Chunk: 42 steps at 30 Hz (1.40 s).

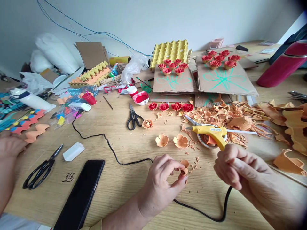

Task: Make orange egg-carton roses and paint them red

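Pinched between the thumb and fingers of my left hand [161,180] is a small orange paper flower [184,169], its petals partly hidden by the fingertips. My right hand [242,174] grips the handle of a yellow glue gun [211,130], whose nozzle points left and whose white glue stick juts out to the right. Two open orange petal cups [161,140] lie just beyond my left hand. Behind them sit a rolled orange flower [147,124] and a row of several red flowers [164,106]. Under the glue gun stands a round tape roll [208,140].
Orange carton scraps [240,123] heap up at the right. Black-handled scissors [134,118], another pair of scissors [42,169] and a phone [80,195] lie to the left. A black cord [112,150] crosses the table. Another person's hand [11,145] rests at the far left.
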{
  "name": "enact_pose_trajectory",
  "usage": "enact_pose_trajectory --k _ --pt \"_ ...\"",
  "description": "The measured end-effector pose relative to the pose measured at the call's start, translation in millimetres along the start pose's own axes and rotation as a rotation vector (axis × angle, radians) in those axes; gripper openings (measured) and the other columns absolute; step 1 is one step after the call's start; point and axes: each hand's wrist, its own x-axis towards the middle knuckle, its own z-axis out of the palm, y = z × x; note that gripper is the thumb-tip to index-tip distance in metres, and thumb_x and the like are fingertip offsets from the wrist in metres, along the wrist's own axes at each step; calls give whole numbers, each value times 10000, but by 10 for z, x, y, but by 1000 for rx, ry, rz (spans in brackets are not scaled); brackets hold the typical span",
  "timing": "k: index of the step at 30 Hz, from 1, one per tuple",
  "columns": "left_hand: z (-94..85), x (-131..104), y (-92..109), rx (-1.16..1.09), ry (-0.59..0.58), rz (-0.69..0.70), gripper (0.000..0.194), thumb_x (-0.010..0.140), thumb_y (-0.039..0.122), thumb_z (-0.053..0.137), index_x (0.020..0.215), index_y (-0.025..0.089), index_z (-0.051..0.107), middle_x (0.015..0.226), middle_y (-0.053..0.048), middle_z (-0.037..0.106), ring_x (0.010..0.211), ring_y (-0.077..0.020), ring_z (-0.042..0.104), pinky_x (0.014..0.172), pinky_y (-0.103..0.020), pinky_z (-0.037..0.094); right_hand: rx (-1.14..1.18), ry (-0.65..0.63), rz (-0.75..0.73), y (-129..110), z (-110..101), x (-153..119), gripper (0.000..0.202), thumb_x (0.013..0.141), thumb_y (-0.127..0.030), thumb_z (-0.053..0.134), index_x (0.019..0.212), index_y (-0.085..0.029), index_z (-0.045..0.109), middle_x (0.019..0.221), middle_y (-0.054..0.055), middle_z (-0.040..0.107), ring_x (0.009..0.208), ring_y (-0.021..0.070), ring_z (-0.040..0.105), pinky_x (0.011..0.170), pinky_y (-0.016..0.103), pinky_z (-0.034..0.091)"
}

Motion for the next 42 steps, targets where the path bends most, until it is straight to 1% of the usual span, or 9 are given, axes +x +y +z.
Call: enact_pose_trajectory --k 5,8,12,14,20,26,30,37,42 --pt "-16 7 20 10 10 -1 214 870 42 716 945 220 624 867 -7 718 798 -175 657 762 -306 526 -63 170 -166 -133 -89 38 314 884 -488 838 744 -269 662 477 -81 499 425 81 391 466 224 369" --pt "-21 15 43 7 22 13 216 861 39 704 944 222 626 867 -7 722 793 -177 660 762 -309 532 -441 180 -233 -79 -125 57 357 953 -481 761 699 -265 633 538 -42 552 514 131 505 527 274 430" --pt "-34 22 67 2 39 23 223 850 36 710 938 224 627 864 -2 728 786 -176 663 763 -306 530 -1108 191 -448 14 -55 24 107 953 -350 752 1023 -271 734 1020 72 729 778 202 656 655 340 504" --pt "-41 23 68 3 44 20 225 848 34 710 938 223 627 864 0 728 783 -173 661 764 -304 527 -1258 134 -578 7 -13 -12 39 992 -271 682 980 -284 716 1122 81 717 897 232 676 747 379 496" --pt "-34 24 54 -9 63 17 238 825 26 703 931 222 618 860 7 722 777 -164 647 771 -303 517 -1348 247 -739 -143 6 -81 174 991 -163 635 1079 -310 666 1100 82 673 1076 301 635 926 462 432" --pt "-39 28 83 -8 62 18 242 828 22 697 936 225 619 871 2 731 784 -170 649 786 -314 521 -1300 195 -826 -215 67 -108 205 960 -105 623 1029 -294 659 1036 69 693 933 233 666 814 375 496" --pt "-48 29 90 -6 55 15 217 839 47 707 932 226 625 868 -6 732 785 -179 656 780 -321 529 -1207 -26 -678 -124 112 -94 146 991 -135 624 944 -272 640 834 20 708 740 158 694 671 266 534" --pt "-42 25 107 -16 64 36 206 852 60 714 940 230 640 861 -8 745 790 -184 671 780 -325 539 -961 4 -353 128 190 -83 176 1010 -333 676 847 -271 653 701 -14 671 605 145 643 583 243 516" --pt "-32 29 146 -41 61 51 212 862 57 724 968 228 659 865 2 758 797 -174 689 803 -315 543 -535 -141 94 255 245 -58 318 1025 -537 619 1173 -267 700 1037 76 774 929 221 740 843 332 613"
